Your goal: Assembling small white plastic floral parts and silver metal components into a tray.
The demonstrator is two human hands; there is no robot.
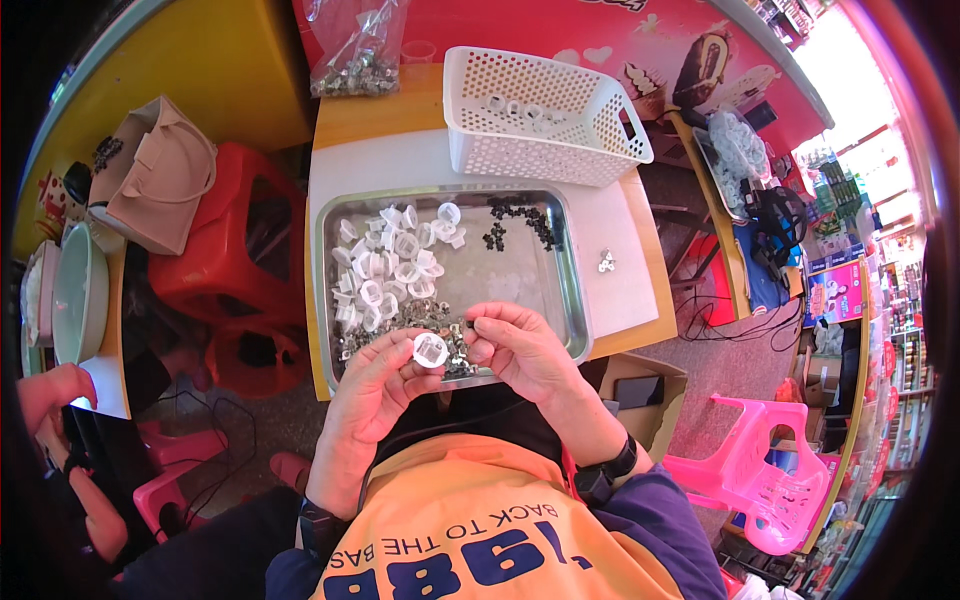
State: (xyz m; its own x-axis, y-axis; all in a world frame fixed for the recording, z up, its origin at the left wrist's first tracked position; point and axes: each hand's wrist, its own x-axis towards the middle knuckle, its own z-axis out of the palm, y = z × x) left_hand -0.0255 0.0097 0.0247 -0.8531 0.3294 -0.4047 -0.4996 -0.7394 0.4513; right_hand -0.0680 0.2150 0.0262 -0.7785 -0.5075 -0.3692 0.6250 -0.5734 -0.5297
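Above the near edge of a metal tray [574, 270], my left hand [372, 385] pinches a small round white plastic part [430, 350] with its open face turned up. Just to the right of it, my right hand [525, 350] has thumb and forefinger pressed together on a tiny dark piece too small to name. White plastic parts [385, 260] like the held one are heaped on the tray's left side. Small metal pieces [400, 322] lie along its near left, partly hidden by my hands. Little black parts [520, 220] are scattered at the far right.
Behind the tray stands a white perforated basket [550, 150] with a few white parts inside. A clear bag of metal pieces [358, 70] sits at the back left. Some small pieces [606, 260] lie right of the tray. Another person's arm [85, 500] shows at far left.
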